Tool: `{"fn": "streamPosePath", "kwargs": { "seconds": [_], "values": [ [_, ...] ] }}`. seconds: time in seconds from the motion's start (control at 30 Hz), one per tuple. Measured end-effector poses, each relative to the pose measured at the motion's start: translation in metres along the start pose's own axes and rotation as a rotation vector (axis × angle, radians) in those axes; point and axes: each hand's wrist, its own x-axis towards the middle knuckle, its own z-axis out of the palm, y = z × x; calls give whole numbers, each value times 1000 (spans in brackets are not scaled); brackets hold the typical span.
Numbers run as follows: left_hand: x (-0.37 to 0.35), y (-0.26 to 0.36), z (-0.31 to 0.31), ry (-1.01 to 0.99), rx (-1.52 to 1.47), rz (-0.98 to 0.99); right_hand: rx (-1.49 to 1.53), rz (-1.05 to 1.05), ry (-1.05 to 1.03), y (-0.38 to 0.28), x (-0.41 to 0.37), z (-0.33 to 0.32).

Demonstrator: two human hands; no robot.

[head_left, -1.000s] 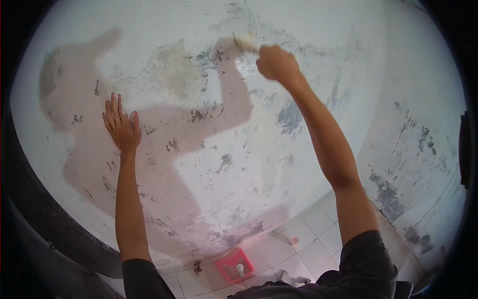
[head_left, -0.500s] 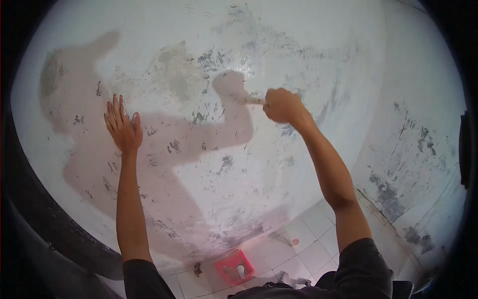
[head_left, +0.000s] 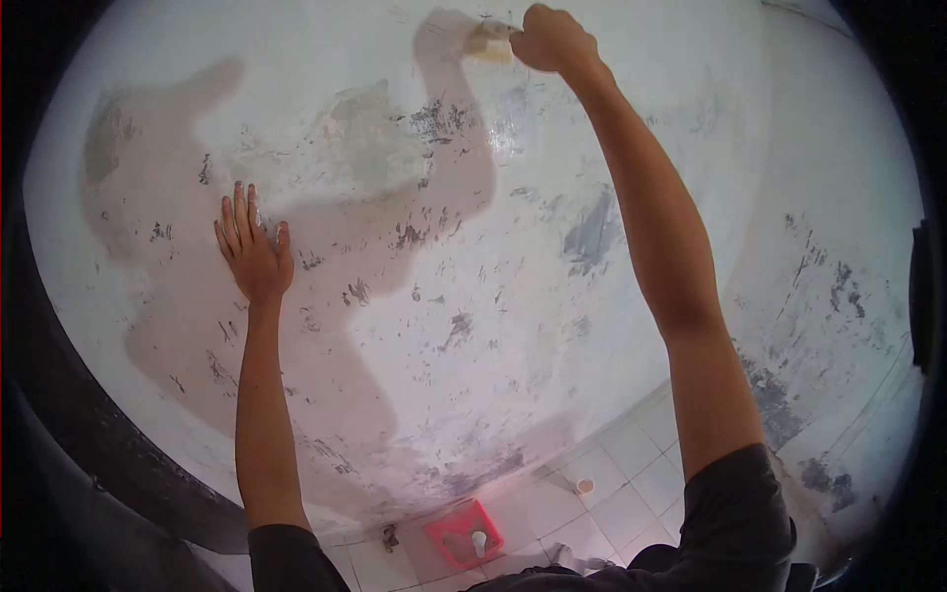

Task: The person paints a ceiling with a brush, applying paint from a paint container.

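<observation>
Our right hand (head_left: pixel 552 39) is raised high, fist closed round the handle of a brush (head_left: pixel 490 37) whose head touches the wall (head_left: pixel 473 326). Our left hand (head_left: pixel 254 259) lies flat on the same wall, fingers spread, well apart from the brush. The white wall is scuffed with grey patches. Below, on the tiled floor (head_left: pixel 631 503), sit a red tray (head_left: pixel 464 533) and a small cup (head_left: pixel 584 485).

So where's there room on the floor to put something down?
The white floor tiles are bare between the square red plastic tray and the small white cup, and right of that cup up to the scuffed white wall. It is crowded left of the tray, where a small dark thing sits.
</observation>
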Motion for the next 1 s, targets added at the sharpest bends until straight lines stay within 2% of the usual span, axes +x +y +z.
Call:
{"fn": "streamPosePath", "kwargs": {
  "seconds": [0.2, 0.27, 0.47, 0.6, 0.67, 0.9, 1.0],
  "values": [
    [0, -1, -3, 10, -33, 15, 52, 81, 93, -4, 27, -14],
    [0, -1, -2, -32, 21, 1, 68, 53, 86, -3, 20, -24],
    [0, 0, -3, 11, -22, 25, 54, 70, 153, -4, 13, -29],
    [0, 0, -2, -4, -1, 13, -35, -48, 96, 1, 8, -7],
    [-1, 0, -2, -15, -12, 6, -95, -107, -84, -1, -9, -1],
    [0, 1, -2, -10, -24, 8, -138, -179, -356, 9, -81, 16],
    [0, 2, -4, -15, -32, 12, -172, -198, -583, 16, -103, 14]
  ]
}}
